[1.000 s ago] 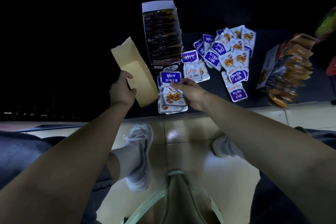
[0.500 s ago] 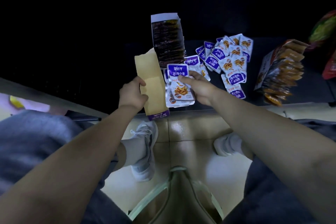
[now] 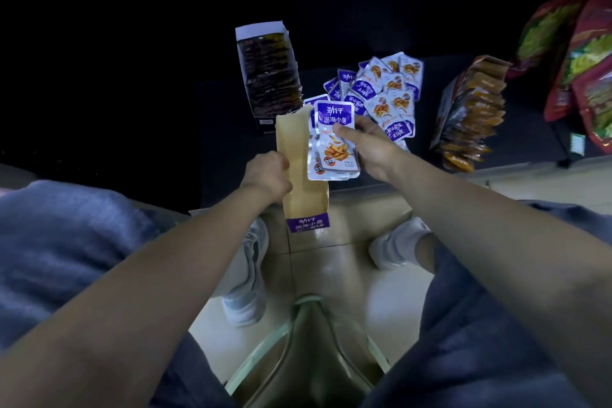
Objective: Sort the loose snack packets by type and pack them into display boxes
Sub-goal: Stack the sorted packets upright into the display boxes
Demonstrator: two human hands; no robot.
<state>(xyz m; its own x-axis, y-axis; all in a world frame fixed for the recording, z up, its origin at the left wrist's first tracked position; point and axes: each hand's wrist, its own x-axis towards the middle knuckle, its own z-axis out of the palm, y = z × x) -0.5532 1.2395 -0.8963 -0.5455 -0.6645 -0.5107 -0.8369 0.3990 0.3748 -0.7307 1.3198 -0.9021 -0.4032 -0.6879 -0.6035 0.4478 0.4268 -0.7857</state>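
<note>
My left hand [image 3: 267,175] grips the left edge of an opened cardboard display box [image 3: 299,172], brown inside with a purple printed end nearest me. My right hand [image 3: 369,146] holds a stack of purple-and-silver snack packets [image 3: 332,142], thumb pressed on the top one, right beside the box. A heap of loose purple packets [image 3: 381,89] lies on the dark surface beyond my right hand.
A display box filled with dark packets [image 3: 270,76] stands behind the brown box. A box of orange packets [image 3: 470,116] leans at the right, with large red snack bags [image 3: 579,53] further right. Below are pale floor tiles [image 3: 334,262] and my shoes.
Both hands have drawn nearer to me and lifted off the dark surface. The cardboard box has turned from slanted to nearly upright, and the packet stack now sits against its right side.
</note>
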